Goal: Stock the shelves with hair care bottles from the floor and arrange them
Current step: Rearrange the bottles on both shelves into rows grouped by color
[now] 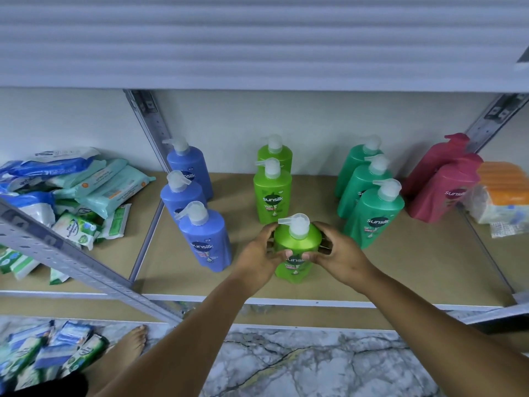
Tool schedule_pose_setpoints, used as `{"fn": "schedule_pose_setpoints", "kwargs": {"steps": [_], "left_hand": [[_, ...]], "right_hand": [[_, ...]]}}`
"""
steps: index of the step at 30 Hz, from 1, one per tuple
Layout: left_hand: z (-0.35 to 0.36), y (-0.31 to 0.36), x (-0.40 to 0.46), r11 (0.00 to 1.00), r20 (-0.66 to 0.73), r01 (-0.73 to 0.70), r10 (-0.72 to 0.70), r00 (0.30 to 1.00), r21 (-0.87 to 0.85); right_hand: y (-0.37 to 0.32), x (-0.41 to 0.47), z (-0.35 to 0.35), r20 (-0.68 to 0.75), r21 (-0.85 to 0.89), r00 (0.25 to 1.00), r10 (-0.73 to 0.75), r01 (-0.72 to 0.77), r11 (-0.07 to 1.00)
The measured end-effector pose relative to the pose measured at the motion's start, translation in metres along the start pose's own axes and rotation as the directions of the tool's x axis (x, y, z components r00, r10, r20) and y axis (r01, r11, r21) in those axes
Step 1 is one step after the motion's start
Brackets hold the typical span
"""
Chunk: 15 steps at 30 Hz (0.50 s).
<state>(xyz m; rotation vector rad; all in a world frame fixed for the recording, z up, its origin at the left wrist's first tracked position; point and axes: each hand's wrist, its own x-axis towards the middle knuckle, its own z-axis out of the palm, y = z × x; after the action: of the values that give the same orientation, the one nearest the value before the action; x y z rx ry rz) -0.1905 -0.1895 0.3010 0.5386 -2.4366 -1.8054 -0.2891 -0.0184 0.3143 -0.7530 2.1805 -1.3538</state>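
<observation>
Seen from above, two bare hands hold a lime-green pump bottle that stands upright on a low brown shelf, near its front edge. The left hand wraps the bottle's left side and the right hand wraps its right side, fingers curled round the body and thumbs meeting across the label. This bottle is the front one of a line of three lime-green bottles; the next, the second lime-green bottle, stands just behind it, with a third behind that. To the left runs a line of three blue pump bottles, to the right a line of three darker green pump bottles, and further right two pink bottles. All have pale pump tops except the pink ones, whose tops are pink. An orange pack in clear wrap lies at the far right of the shelf. Left of a grey metal upright, a heap of wipe packets lies on the neighbouring shelf section. Below, on a marbled floor, more wipe packets lie beside a bare foot.
</observation>
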Motion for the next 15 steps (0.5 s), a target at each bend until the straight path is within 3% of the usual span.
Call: {"fn": "schedule_pose_setpoints", "kwargs": {"steps": [15], "left_hand": [[-0.039, -0.007, 0.028, 0.999, -0.050, -0.007, 0.004, 0.999, -0.050]], "right_hand": [[-0.013, 0.053, 0.026, 0.013, -0.017, 0.999, -0.033, 0.033, 0.999]]}}
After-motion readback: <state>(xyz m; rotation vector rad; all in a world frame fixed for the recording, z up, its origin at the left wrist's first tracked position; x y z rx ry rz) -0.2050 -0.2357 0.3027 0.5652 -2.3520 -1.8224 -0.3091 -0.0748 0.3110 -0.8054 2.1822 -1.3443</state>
